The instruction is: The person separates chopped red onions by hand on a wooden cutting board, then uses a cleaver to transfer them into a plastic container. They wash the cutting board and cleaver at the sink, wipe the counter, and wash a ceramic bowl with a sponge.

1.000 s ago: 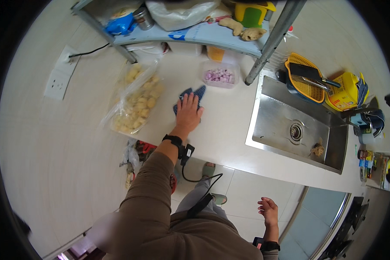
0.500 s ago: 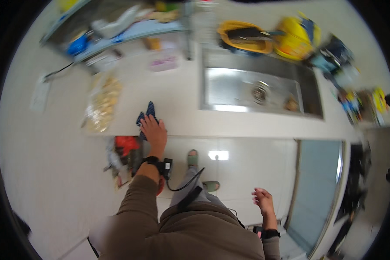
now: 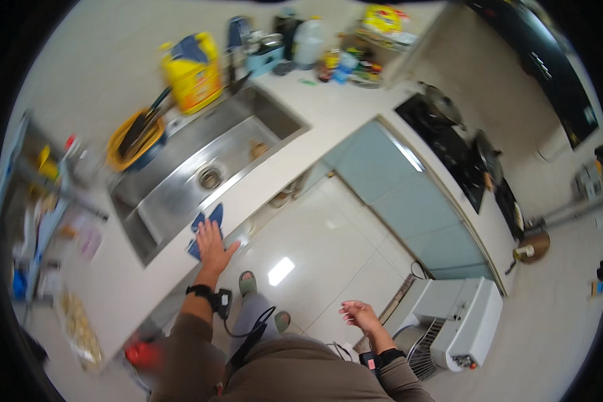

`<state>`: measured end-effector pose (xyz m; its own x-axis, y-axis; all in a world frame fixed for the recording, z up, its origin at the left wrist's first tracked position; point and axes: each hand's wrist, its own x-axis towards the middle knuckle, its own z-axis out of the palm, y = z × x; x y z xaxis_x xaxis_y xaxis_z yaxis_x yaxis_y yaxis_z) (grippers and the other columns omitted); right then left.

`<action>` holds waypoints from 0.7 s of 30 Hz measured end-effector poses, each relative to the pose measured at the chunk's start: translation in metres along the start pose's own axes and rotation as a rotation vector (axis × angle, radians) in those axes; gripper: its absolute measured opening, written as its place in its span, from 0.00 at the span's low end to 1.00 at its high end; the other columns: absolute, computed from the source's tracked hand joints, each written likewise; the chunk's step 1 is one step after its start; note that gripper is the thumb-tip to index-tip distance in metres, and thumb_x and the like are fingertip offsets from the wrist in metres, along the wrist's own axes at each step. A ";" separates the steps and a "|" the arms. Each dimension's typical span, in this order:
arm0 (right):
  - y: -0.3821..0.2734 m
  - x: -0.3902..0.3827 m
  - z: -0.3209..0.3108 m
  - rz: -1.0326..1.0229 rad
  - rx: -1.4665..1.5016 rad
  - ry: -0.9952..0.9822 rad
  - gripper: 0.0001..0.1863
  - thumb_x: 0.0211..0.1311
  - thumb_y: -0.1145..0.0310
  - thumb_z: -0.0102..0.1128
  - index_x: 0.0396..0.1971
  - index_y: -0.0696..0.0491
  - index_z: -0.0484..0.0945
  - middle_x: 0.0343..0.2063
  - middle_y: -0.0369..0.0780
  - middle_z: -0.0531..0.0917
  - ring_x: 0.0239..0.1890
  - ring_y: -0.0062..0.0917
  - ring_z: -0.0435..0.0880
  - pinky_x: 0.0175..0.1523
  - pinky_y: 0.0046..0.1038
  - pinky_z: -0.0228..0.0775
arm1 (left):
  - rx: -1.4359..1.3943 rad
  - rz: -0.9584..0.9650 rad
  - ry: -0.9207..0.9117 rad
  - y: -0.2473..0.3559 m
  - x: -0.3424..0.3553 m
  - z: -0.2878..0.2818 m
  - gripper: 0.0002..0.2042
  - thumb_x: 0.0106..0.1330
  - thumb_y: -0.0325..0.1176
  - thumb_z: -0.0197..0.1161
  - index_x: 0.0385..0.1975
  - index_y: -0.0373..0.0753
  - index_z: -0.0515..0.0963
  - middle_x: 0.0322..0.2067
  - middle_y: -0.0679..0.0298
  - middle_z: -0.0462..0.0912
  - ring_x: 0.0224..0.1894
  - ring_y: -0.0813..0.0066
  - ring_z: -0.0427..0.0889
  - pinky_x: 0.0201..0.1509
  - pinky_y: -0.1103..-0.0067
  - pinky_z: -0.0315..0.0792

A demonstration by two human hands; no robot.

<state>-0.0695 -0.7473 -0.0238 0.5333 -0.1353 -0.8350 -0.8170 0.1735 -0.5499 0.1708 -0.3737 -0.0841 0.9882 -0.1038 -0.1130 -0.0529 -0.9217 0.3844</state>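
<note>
My left hand (image 3: 212,249) lies flat with its fingers spread on a dark blue cloth (image 3: 214,214), pressing it to the white counter at the sink's front edge. Parts of the cloth stick out past the fingertips and beside the palm; the rest is hidden under the hand. Just behind the cloth is the steel sink (image 3: 174,211), with a drain and a small brownish lump in its basin. Over the floor on the right hangs my right hand (image 3: 360,316), its fingers loosely bent and holding nothing.
Behind the sink stand a yellow basin (image 3: 116,157) with dark utensils and a yellow jug (image 3: 193,74). A bag of pale food pieces (image 3: 80,328) lies at the counter's left end. To the right are a black stove (image 3: 442,144) with pans and a white appliance (image 3: 472,321) on the floor.
The view has turned right, bringing the stove and white appliance into sight. My left hand has slid the cloth rightward along the counter, to the front of the sink.
</note>
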 end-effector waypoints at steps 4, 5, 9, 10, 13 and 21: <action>-0.011 0.020 -0.003 0.009 0.075 0.029 0.12 0.64 0.67 0.51 0.44 0.53 0.76 0.34 0.34 0.82 0.29 0.14 0.76 0.34 0.18 0.70 | 0.041 0.235 -0.195 0.039 0.052 0.001 0.53 0.44 0.51 0.68 0.66 0.30 0.45 0.68 0.46 0.39 0.70 0.49 0.33 0.70 0.57 0.29; -0.016 0.025 -0.003 0.000 0.086 0.032 0.12 0.64 0.67 0.51 0.44 0.53 0.76 0.34 0.34 0.82 0.29 0.14 0.76 0.34 0.18 0.70 | 0.074 0.273 -0.260 0.048 0.068 0.004 0.53 0.43 0.49 0.69 0.66 0.30 0.44 0.68 0.46 0.39 0.70 0.49 0.32 0.70 0.58 0.29; -0.046 0.038 -0.005 0.001 0.143 0.055 0.12 0.65 0.66 0.51 0.44 0.54 0.75 0.34 0.34 0.82 0.29 0.14 0.76 0.34 0.18 0.70 | 0.112 0.419 -0.380 0.077 0.132 0.015 0.50 0.42 0.35 0.64 0.66 0.31 0.42 0.68 0.47 0.38 0.70 0.47 0.31 0.70 0.57 0.28; -0.054 0.040 -0.006 0.005 0.152 0.073 0.12 0.65 0.66 0.51 0.44 0.55 0.75 0.34 0.34 0.82 0.29 0.14 0.76 0.34 0.18 0.70 | 0.127 0.469 -0.367 0.084 0.147 0.021 0.49 0.43 0.34 0.64 0.66 0.31 0.43 0.68 0.47 0.38 0.70 0.47 0.32 0.70 0.57 0.28; -0.083 0.052 -0.010 -0.019 0.178 0.120 0.13 0.65 0.66 0.51 0.45 0.55 0.75 0.34 0.34 0.81 0.29 0.14 0.76 0.34 0.18 0.70 | 0.134 0.621 -0.337 0.107 0.187 0.040 0.45 0.45 0.29 0.60 0.66 0.31 0.45 0.68 0.46 0.40 0.70 0.45 0.34 0.69 0.55 0.30; -0.169 0.088 0.006 -0.143 0.158 0.090 0.14 0.65 0.66 0.50 0.47 0.56 0.74 0.37 0.35 0.81 0.30 0.15 0.76 0.36 0.18 0.70 | -0.117 0.812 -0.327 0.169 0.250 0.083 0.27 0.57 0.31 0.58 0.59 0.42 0.63 0.63 0.54 0.57 0.68 0.51 0.47 0.68 0.54 0.39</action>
<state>0.1171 -0.7823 -0.0048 0.6138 -0.2549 -0.7472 -0.6862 0.2958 -0.6646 0.3969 -0.5860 -0.1233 0.5601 -0.8283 -0.0144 -0.6878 -0.4747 0.5491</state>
